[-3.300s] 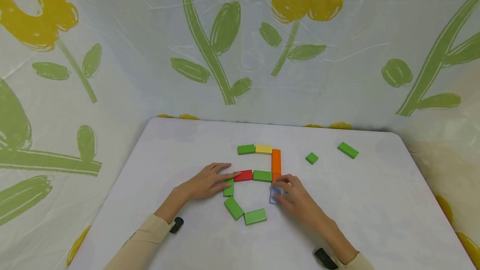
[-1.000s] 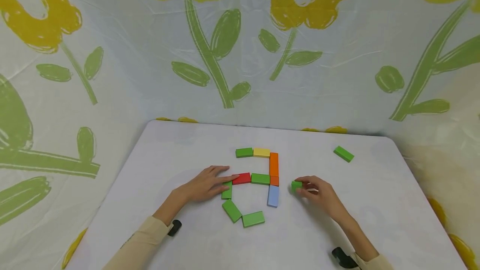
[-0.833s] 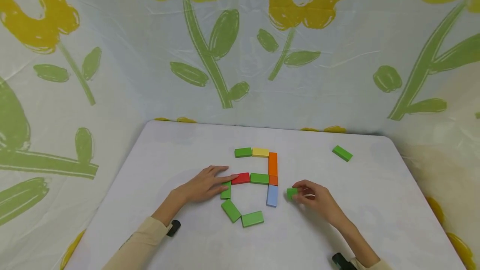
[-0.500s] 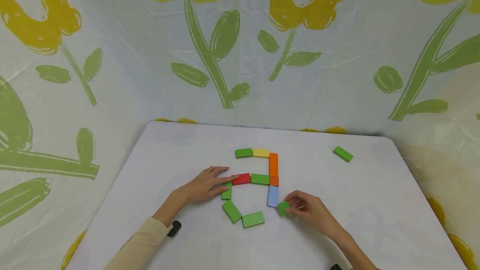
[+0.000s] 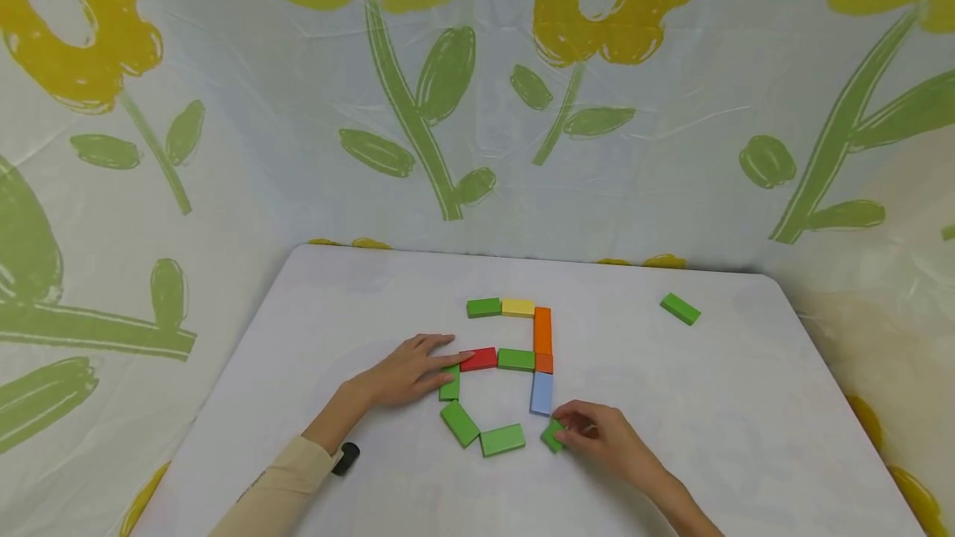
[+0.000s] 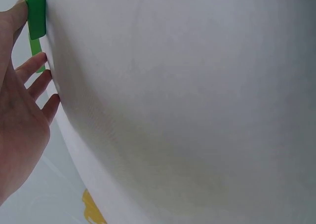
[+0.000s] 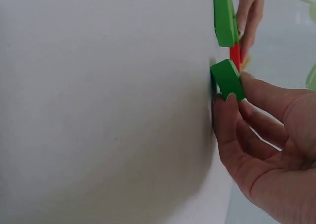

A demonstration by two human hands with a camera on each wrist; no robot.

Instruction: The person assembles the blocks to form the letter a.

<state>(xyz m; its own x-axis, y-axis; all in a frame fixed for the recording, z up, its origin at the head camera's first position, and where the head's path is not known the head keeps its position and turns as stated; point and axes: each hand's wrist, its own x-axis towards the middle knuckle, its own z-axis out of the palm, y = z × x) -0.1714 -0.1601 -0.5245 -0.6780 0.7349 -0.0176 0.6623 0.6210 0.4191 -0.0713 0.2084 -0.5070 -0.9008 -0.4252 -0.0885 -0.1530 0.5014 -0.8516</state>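
Observation:
My right hand (image 5: 606, 437) pinches a small green block (image 5: 550, 439) between thumb and fingers, just below the lower end of a blue block (image 5: 541, 394). In the right wrist view this small block (image 7: 228, 80) is tilted. My left hand (image 5: 403, 373) rests with extended fingers at the left of the block outline. One fingertip touches a red block (image 5: 479, 359); the thumb lies by an upright green block (image 5: 449, 385). Beside the red one sits a green block (image 5: 516, 360), meeting a small orange block (image 5: 544, 363) under a long orange block (image 5: 542, 330).
Along the top lie a green block (image 5: 483, 307) and a yellow block (image 5: 518, 307). A slanted green block (image 5: 459, 423) and a light green block (image 5: 503, 440) form the lower left. One loose green block (image 5: 680, 308) lies far right on the white table (image 5: 709, 404).
My right hand let go of the blue block, picked up the small green block from the right, and carried it down and left below the blue one. My left hand stayed in place.

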